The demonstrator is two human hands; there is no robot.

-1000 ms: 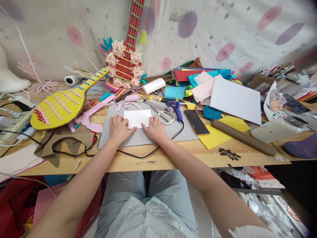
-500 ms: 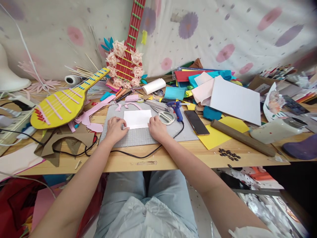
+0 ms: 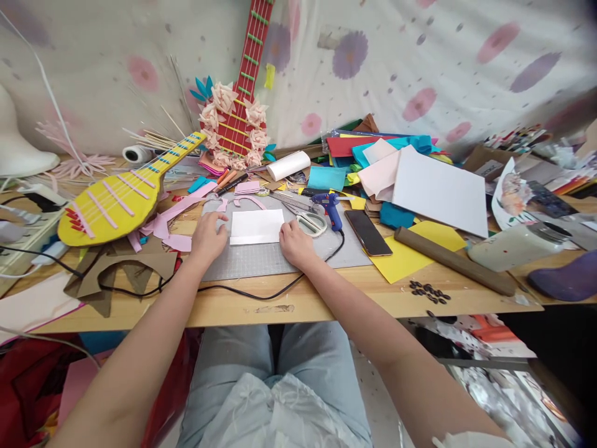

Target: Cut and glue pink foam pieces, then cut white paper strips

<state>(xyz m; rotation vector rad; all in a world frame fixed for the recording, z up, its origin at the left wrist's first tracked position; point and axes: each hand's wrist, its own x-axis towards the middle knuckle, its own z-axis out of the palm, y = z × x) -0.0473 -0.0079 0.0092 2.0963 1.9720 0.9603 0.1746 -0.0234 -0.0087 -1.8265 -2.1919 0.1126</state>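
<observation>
A white sheet of paper (image 3: 256,226) lies on the grey cutting mat (image 3: 242,266) in front of me, with a narrow crease or folded strip along its near edge. My right hand (image 3: 296,244) has its fingers curled closed at the paper's right edge, pinching it. Just left of the paper, my left hand (image 3: 208,238) is held apart from it, thumb and fingers separated and nothing between them. Beyond my right hand lie scissors with pale handles (image 3: 313,224) and a blue glue gun (image 3: 329,205).
A black phone (image 3: 368,233), yellow paper (image 3: 396,261) and a brown roll (image 3: 452,260) lie to the right. The glue gun's black cable (image 3: 261,296) crosses the table's front. A yellow paper lute (image 3: 112,205) and brown scraps (image 3: 125,264) are at left.
My left hand has let go of the paper's lower left corner and moved slightly left, its fingers parting. My right hand stays at the right edge. The view has shifted slightly.
</observation>
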